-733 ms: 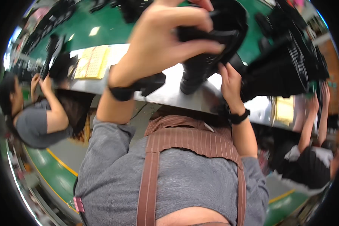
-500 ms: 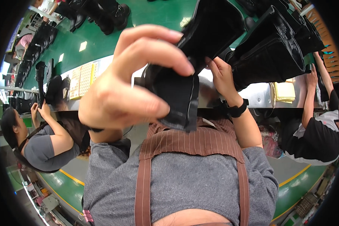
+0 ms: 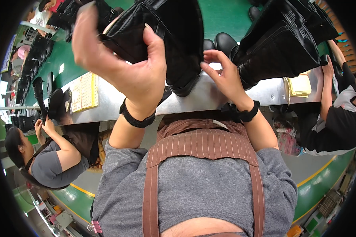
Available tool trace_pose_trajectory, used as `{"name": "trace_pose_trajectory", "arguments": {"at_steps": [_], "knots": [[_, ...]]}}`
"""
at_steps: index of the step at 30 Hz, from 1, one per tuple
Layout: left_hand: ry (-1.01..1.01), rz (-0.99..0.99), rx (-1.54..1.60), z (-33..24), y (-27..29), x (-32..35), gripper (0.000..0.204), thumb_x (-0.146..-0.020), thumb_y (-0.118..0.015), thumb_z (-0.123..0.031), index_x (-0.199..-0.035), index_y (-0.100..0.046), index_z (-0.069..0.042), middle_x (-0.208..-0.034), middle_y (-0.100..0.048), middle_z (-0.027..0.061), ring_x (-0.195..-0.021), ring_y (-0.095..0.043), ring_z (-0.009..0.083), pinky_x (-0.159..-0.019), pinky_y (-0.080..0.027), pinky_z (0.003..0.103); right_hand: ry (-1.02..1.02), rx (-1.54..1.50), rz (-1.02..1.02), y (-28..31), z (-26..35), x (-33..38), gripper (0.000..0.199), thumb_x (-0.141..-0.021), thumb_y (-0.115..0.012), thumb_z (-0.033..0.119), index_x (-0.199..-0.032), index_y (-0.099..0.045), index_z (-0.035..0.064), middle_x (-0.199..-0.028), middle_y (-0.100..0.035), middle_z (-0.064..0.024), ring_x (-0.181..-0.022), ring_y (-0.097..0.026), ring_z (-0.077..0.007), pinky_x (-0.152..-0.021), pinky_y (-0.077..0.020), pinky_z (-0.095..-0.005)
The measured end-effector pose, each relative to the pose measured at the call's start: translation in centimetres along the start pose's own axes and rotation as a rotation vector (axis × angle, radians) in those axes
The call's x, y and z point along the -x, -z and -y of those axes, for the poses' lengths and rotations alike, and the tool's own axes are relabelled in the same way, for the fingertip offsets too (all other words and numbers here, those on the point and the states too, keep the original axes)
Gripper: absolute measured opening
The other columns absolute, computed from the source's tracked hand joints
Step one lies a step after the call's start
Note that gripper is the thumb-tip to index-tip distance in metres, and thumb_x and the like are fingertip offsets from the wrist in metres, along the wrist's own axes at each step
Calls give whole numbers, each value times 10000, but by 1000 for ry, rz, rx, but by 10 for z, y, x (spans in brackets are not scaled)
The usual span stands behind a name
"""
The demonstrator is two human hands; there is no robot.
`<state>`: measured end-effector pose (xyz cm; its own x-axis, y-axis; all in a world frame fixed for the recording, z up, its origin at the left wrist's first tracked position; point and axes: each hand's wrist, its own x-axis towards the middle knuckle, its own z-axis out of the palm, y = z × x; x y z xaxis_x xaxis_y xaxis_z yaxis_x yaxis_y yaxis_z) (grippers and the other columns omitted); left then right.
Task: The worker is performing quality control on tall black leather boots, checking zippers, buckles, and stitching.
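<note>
Up close, left hand [image 3: 122, 67] grips black boot [image 3: 174, 43]; yellow sheet [image 3: 84, 91] behind

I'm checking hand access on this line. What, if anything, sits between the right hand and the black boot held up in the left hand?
Nothing visible does. The left hand grips the black boot; the right hand is open beside it with only a bare gap between them.
</note>
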<state>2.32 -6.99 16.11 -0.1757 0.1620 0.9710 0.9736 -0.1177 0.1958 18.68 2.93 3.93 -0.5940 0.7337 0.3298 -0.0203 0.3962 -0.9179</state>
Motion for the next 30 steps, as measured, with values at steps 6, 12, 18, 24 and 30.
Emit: {"name": "trace_pose_trajectory", "arguments": {"at_steps": [6, 12, 18, 24, 30], "knots": [[335, 317, 81, -4, 18, 91, 1305, -635, -912, -202, -1492, 51, 2, -1504, -96, 227, -1402, -184, 337, -1123, -244, 472, -347, 25, 285, -3, -21, 17, 250, -877, -704, 189, -954, -617, -32, -770, -654, -91, -647, -661, -151, -592, -523, -283], [994, 669, 364, 0, 15, 165, 885, -694, -858, -157, -1357, -299, 20, -1193, -601, 224, -1101, -614, 300, -945, -478, 387, -673, -268, 563, -9, -39, 5, 334, -982, -569, 284, -784, -581, 16, -660, -580, -11, -534, -576, -87, -504, -463, -231], [901, 654, 282, 11, 16, 166, 700, -728, -814, -142, -1294, -433, 12, -1125, -639, 170, -1040, -638, 251, -896, -501, 346, -334, -521, 541, 5, 29, -19, 352, -1013, -509, 280, -762, -584, 44, -667, -567, 14, -514, -488, -48, -485, -377, -199], [856, 656, 333, 3, 17, 139, 898, -690, -834, -180, -1380, -292, 10, -1296, -502, 206, -1204, -511, 296, -1008, -404, 376, -108, -416, 476, 17, 84, -49, 346, -1017, -499, 274, -793, -600, 31, -662, -571, 13, -512, -490, -52, -491, -385, -202], [-106, 173, -2, -1, 38, -11, 720, -696, -757, -228, -1303, -461, 22, -1236, -495, 166, -1230, -429, 318, -1103, -248, 468, -84, -302, 471, 8, 82, -49, 350, -1002, -522, 271, -769, -610, 24, -662, -597, -8, -535, -541, -66, -506, -417, -227]]}}
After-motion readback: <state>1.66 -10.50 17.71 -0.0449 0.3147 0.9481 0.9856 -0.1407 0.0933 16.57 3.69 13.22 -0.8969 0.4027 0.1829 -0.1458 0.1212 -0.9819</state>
